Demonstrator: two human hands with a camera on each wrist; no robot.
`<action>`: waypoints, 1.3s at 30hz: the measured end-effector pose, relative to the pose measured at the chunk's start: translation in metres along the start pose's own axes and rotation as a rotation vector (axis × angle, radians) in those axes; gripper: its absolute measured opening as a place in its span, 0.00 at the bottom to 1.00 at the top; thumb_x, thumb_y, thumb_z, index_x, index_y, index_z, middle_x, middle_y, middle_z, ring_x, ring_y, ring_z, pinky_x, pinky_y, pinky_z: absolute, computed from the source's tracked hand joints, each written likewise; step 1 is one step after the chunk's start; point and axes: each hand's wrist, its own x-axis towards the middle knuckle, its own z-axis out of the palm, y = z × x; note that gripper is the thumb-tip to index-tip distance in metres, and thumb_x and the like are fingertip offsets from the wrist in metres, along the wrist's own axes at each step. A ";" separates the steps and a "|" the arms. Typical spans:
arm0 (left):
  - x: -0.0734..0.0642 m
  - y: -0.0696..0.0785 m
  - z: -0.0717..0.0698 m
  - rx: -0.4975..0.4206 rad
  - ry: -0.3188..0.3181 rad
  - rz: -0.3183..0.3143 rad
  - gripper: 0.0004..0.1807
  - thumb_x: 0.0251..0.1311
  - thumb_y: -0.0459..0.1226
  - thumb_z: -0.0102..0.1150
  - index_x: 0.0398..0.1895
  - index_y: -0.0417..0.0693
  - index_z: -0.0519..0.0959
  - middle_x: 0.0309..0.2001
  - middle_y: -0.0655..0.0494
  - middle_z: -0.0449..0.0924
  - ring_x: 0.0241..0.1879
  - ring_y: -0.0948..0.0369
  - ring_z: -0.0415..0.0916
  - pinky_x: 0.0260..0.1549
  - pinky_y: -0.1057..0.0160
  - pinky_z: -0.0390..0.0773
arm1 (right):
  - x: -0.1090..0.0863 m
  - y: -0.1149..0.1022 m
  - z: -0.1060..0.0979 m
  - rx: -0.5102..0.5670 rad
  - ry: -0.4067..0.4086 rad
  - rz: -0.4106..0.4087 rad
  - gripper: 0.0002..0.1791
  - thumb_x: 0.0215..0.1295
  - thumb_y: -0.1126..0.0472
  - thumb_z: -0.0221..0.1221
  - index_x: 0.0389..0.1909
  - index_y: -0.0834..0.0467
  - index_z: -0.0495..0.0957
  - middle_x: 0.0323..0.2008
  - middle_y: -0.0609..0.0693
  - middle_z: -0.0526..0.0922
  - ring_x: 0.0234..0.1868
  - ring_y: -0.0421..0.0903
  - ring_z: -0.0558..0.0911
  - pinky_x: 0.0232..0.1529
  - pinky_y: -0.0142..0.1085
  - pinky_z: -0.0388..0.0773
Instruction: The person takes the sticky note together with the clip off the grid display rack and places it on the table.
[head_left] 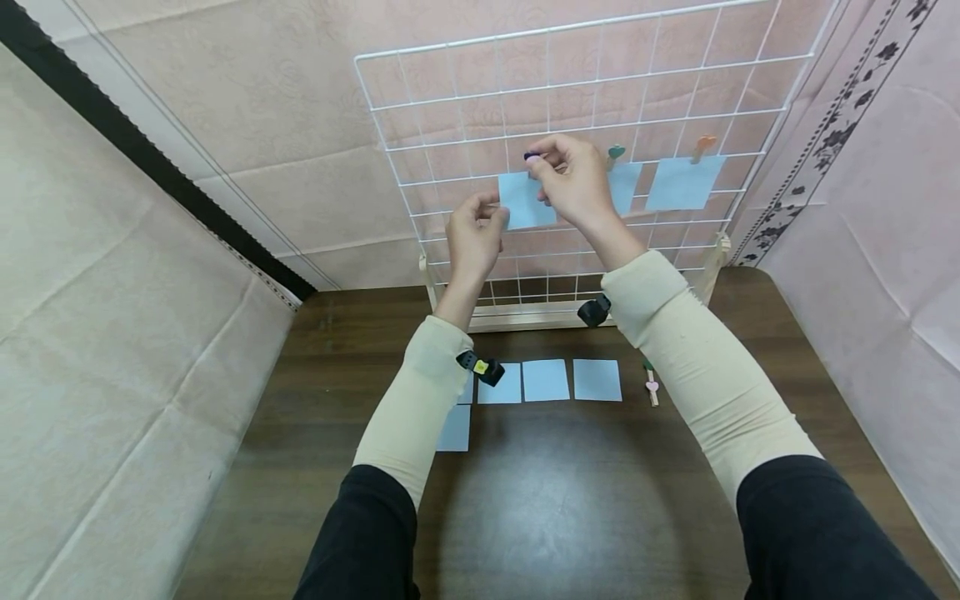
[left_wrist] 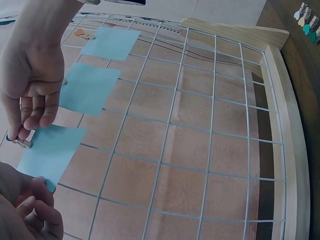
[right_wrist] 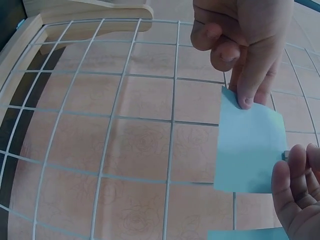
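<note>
Basically, brown worktop point(head_left: 570, 500); white wire grid point(head_left: 555, 30) at its back; L hand point(head_left: 476, 237) grips a blue note point(head_left: 521, 200) by its L edge, up at the grid, w/ two pegged notes point(head_left: 685, 183) hanging to the R; R hand point(head_left: 577, 183) pinches a dark-topped peg point(head_left: 532, 155) at the gripped note's top.

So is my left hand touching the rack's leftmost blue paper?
Touching: the right wrist view shows your left hand pinching the blue paper, thumb over its edge.

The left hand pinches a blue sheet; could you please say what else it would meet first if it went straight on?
Beyond the blue sheet it pinches, the left hand would probably meet the white wire grid first, though depth there is unclear.
</note>
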 end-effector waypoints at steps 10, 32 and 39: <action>-0.005 -0.002 -0.003 -0.003 0.007 0.004 0.13 0.71 0.27 0.61 0.56 0.33 0.83 0.41 0.40 0.87 0.14 0.66 0.71 0.19 0.70 0.77 | -0.001 -0.006 -0.002 0.042 0.017 0.009 0.12 0.78 0.61 0.60 0.55 0.63 0.84 0.35 0.52 0.85 0.19 0.39 0.80 0.29 0.28 0.82; -0.017 0.000 -0.013 -0.076 -0.009 0.002 0.13 0.71 0.27 0.61 0.56 0.33 0.83 0.41 0.42 0.86 0.16 0.65 0.73 0.23 0.68 0.81 | -0.013 -0.005 -0.013 0.036 -0.003 0.041 0.15 0.79 0.59 0.60 0.59 0.63 0.82 0.40 0.48 0.83 0.22 0.42 0.82 0.31 0.34 0.84; -0.023 -0.001 -0.019 -0.108 -0.018 -0.004 0.13 0.71 0.27 0.61 0.56 0.33 0.82 0.40 0.44 0.84 0.15 0.65 0.71 0.20 0.70 0.77 | -0.020 -0.007 -0.019 0.066 -0.015 0.060 0.15 0.78 0.58 0.60 0.59 0.60 0.83 0.44 0.48 0.81 0.26 0.47 0.83 0.31 0.32 0.83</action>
